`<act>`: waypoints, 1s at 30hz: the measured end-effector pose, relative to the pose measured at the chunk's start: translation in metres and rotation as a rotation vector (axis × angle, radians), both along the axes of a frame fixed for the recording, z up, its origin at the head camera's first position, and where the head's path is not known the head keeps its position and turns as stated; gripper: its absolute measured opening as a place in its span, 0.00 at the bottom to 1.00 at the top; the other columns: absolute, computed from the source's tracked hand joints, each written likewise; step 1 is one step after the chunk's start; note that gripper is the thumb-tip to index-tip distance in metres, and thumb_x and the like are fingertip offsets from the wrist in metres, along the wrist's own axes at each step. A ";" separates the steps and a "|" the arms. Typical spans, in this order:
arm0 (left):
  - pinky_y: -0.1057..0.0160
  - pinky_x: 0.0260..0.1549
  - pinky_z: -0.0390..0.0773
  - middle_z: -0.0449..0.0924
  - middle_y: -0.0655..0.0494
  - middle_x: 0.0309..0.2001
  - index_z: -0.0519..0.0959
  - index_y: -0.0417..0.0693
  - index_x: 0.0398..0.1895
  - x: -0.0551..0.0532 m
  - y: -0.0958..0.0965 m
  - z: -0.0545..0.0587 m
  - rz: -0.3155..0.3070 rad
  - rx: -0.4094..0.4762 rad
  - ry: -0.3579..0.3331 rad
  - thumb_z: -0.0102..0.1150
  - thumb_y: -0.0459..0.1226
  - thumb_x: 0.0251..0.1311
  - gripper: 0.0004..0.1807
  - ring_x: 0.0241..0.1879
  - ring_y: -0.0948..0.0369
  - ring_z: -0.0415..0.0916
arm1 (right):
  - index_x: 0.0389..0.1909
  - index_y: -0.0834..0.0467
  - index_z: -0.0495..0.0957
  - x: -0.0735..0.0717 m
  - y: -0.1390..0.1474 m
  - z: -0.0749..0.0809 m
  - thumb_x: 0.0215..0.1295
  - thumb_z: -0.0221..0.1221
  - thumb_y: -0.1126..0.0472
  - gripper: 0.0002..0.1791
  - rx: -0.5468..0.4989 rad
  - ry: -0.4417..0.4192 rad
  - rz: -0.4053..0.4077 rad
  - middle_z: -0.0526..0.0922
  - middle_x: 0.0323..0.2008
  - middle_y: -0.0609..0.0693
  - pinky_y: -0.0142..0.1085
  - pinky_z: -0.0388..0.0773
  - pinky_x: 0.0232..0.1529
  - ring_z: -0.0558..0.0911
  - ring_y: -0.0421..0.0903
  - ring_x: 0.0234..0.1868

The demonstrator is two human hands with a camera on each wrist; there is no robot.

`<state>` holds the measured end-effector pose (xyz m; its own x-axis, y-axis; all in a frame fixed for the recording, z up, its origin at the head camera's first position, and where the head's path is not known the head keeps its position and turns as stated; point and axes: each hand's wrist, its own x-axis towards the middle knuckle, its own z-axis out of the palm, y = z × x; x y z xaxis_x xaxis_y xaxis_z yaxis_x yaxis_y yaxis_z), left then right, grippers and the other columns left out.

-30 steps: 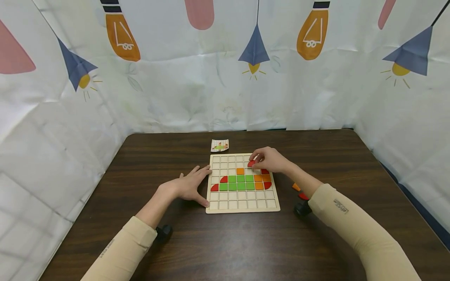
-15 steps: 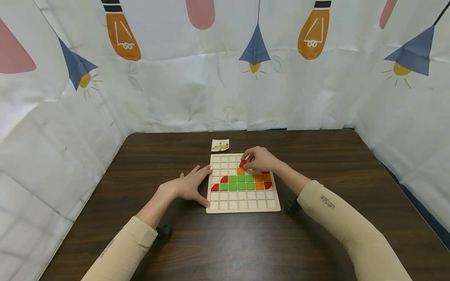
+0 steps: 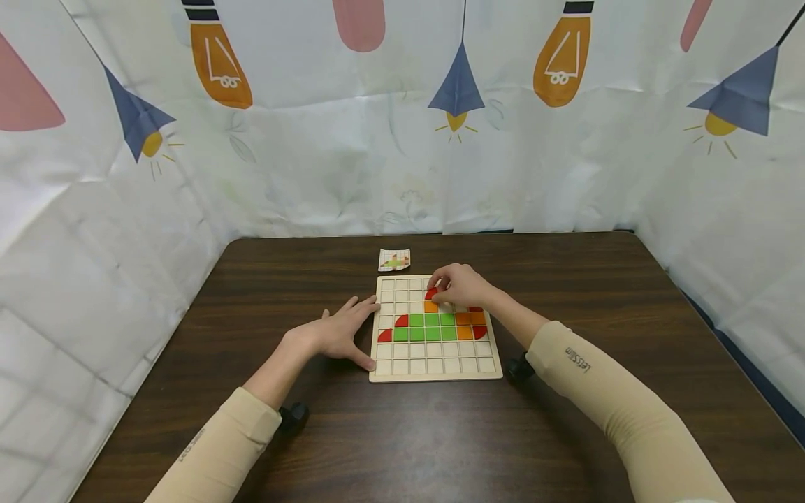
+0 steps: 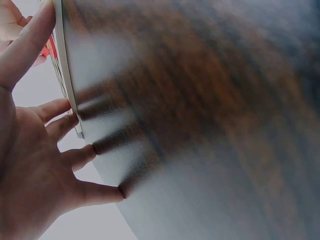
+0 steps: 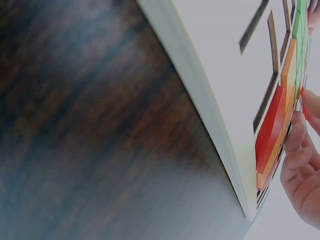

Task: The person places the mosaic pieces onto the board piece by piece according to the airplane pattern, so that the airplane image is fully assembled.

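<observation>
In the head view a pale wooden grid board (image 3: 434, 369) lies on the table. My right hand (image 3: 467, 285) pinches a red quarter-round tile (image 3: 430, 294) over the board's upper part, right above an orange square tile (image 3: 430, 307). Whether that red tile sits in its cell is hidden by the fingers. Fingers spread, my left hand (image 3: 336, 332) touches the board's left edge with thumb and fingertips; the left wrist view shows its other fingertips on the tabletop. Two rows of green square tiles (image 3: 431, 332) fill the board's middle, with red rounded tiles (image 3: 480, 332) at both ends.
A small pattern card (image 3: 394, 260) lies behind the board. Dark wood table (image 3: 434, 447) surrounds the board on all sides. A white printed curtain (image 3: 352, 168) hangs along the table's far edge and sides.
My right hand has moved left with the red tile, from right of the orange square to just above it. The sleeve now covers the loose tiles on the right. My left hand stays put.
</observation>
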<state>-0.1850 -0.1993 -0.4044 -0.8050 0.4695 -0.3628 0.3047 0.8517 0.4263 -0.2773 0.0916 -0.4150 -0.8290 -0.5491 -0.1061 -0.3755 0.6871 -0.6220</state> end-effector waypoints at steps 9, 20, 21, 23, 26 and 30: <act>0.19 0.62 0.41 0.39 0.48 0.83 0.51 0.47 0.83 -0.002 0.002 -0.002 -0.001 0.005 0.003 0.79 0.58 0.49 0.64 0.80 0.41 0.33 | 0.51 0.57 0.85 0.000 0.002 -0.001 0.66 0.70 0.60 0.14 -0.009 -0.001 -0.007 0.82 0.34 0.49 0.38 0.75 0.38 0.77 0.48 0.36; 0.19 0.62 0.41 0.39 0.48 0.83 0.51 0.46 0.83 -0.002 0.003 -0.001 -0.007 0.007 0.006 0.79 0.58 0.49 0.64 0.80 0.41 0.33 | 0.49 0.59 0.85 0.007 0.032 0.009 0.68 0.67 0.62 0.11 -0.045 0.001 0.005 0.83 0.35 0.50 0.38 0.78 0.32 0.79 0.47 0.32; 0.19 0.62 0.42 0.39 0.48 0.83 0.51 0.46 0.83 -0.002 0.003 -0.001 -0.005 0.005 0.007 0.79 0.58 0.49 0.64 0.80 0.41 0.33 | 0.49 0.59 0.85 0.008 0.036 0.010 0.69 0.67 0.61 0.11 -0.047 0.000 0.009 0.83 0.35 0.50 0.38 0.78 0.32 0.80 0.47 0.31; 0.19 0.62 0.42 0.39 0.48 0.83 0.52 0.46 0.83 -0.002 0.003 -0.001 -0.002 0.003 0.008 0.79 0.58 0.49 0.64 0.80 0.41 0.34 | 0.49 0.60 0.84 0.009 0.044 0.012 0.70 0.66 0.61 0.11 -0.049 0.001 0.017 0.84 0.35 0.50 0.38 0.78 0.31 0.80 0.46 0.30; 0.19 0.63 0.43 0.39 0.48 0.83 0.52 0.46 0.83 -0.001 0.003 0.000 0.001 -0.005 0.007 0.79 0.58 0.48 0.64 0.80 0.41 0.34 | 0.49 0.61 0.85 0.012 0.056 0.015 0.70 0.66 0.60 0.11 -0.043 0.017 0.026 0.84 0.35 0.50 0.39 0.77 0.32 0.80 0.46 0.30; 0.20 0.64 0.43 0.39 0.48 0.83 0.51 0.47 0.83 -0.001 0.002 0.002 -0.002 -0.025 0.015 0.79 0.59 0.48 0.65 0.80 0.42 0.34 | 0.49 0.62 0.84 0.017 0.071 0.019 0.71 0.65 0.59 0.13 -0.040 0.029 0.018 0.84 0.34 0.49 0.40 0.77 0.34 0.79 0.47 0.31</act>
